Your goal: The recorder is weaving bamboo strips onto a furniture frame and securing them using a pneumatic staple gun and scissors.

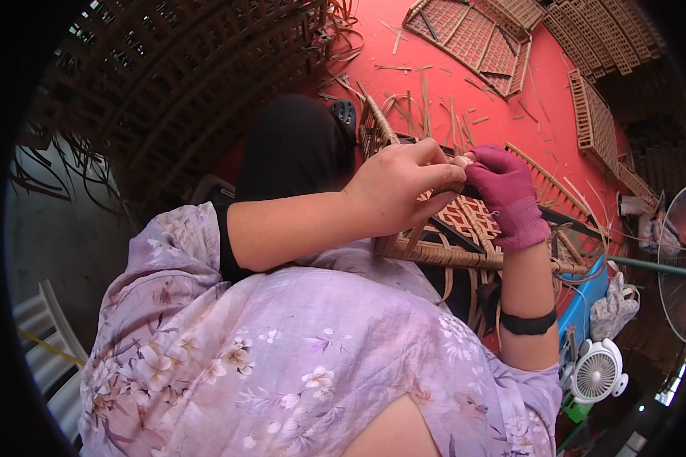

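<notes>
A woven rattan frame (434,256) with dark bars lies across my lap. Over its middle, my left hand (408,186), bare, has thumb and fingers pinched together. My right hand (504,194) wears a magenta glove with bare fingertips, and its fingers are closed right beside the left fingertips. What the two hands pinch is hidden between them. Loose thin strips stand up just beyond my fingers. A thick wrapped edge (379,120) of the frame slants up to the left of my left hand.
Stacked woven panels (183,84) rise at the left. On the red floor (373,49) lie scattered strip offcuts and another woven tray (476,46). More woven pieces (598,114) are at the far right. A small white fan (597,373) and a large fan (682,263) stand right.
</notes>
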A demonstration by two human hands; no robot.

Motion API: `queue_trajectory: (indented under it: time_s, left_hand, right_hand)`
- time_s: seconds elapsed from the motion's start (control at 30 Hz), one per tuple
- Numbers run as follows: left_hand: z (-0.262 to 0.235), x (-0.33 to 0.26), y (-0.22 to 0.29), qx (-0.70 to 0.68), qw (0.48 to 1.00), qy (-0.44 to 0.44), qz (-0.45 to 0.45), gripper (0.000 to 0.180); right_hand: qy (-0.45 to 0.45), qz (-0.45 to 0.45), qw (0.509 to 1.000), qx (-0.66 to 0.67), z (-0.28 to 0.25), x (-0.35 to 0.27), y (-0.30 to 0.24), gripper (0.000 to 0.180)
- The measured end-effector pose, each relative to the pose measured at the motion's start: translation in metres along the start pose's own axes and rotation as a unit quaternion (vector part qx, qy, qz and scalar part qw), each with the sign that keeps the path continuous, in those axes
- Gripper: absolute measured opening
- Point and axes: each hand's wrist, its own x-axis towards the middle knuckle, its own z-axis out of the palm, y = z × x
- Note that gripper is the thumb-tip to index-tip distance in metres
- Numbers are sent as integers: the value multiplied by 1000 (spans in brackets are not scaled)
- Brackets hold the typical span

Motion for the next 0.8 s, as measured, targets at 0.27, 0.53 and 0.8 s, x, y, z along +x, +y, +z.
queue_trajectory:
  time_s: [0.27, 0.53, 0.8]
  left_hand:
    - [-3, 11, -2, 81, 992, 24, 99, 27]
    - [-5, 16, -1, 99, 991, -41, 76, 24]
    - [-9, 24, -1, 85, 989, -103, 60, 27]
  right_hand:
    - [94, -63, 993, -43, -3, -15, -4, 25]
    - [128, -147, 969, -154, -11, -52, 6, 27]
    - [103, -248, 923, -277, -9, -55, 14, 30]
